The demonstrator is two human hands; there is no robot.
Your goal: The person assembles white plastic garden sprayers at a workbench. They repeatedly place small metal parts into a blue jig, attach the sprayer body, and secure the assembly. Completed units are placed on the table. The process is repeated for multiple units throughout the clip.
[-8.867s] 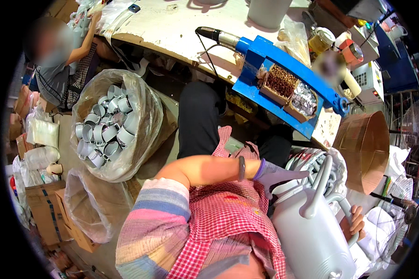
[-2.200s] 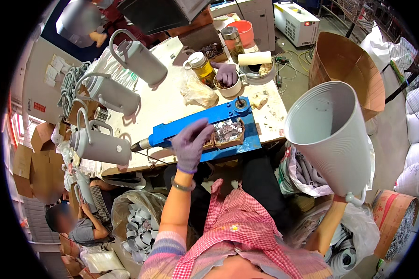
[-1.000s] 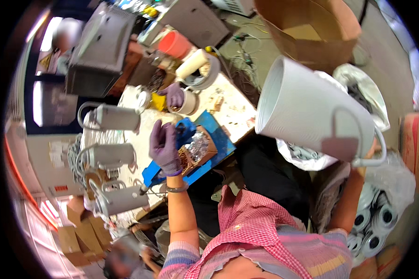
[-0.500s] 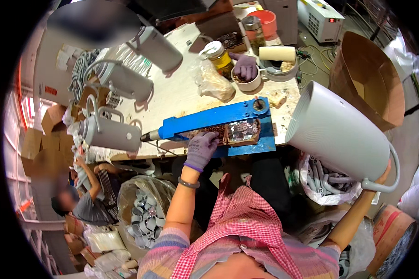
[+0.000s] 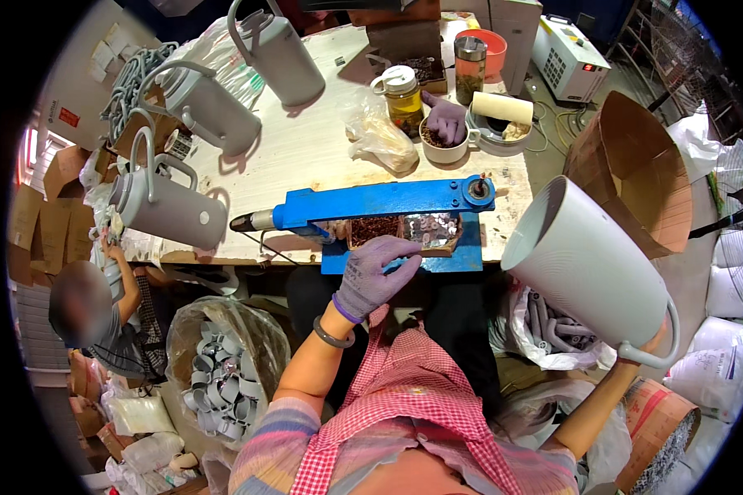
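Observation:
My left hand, in a purple-grey glove, hovers at the near edge of a small parts box. Its thumb and forefinger come together; anything pinched between them is too small to make out. The box holds small brown fasteners on its left side and shiny washers on its right, under the arm of a blue bench press. My right hand is mostly hidden behind the handle end of a big grey jug body, gripping it. The jug lies tilted, its open wide end toward the press.
Three grey jugs with handles stand along the table's left side. At the back are a yellow-filled jar, a cup with a purple glove and a plastic bag. Bags of grey parts flank me. A person works at left.
My left hand has moved from the brown fasteners rightward and nearer me, beside the washers. The jug in my right hand has shifted slightly down. The whole view has turned a little.

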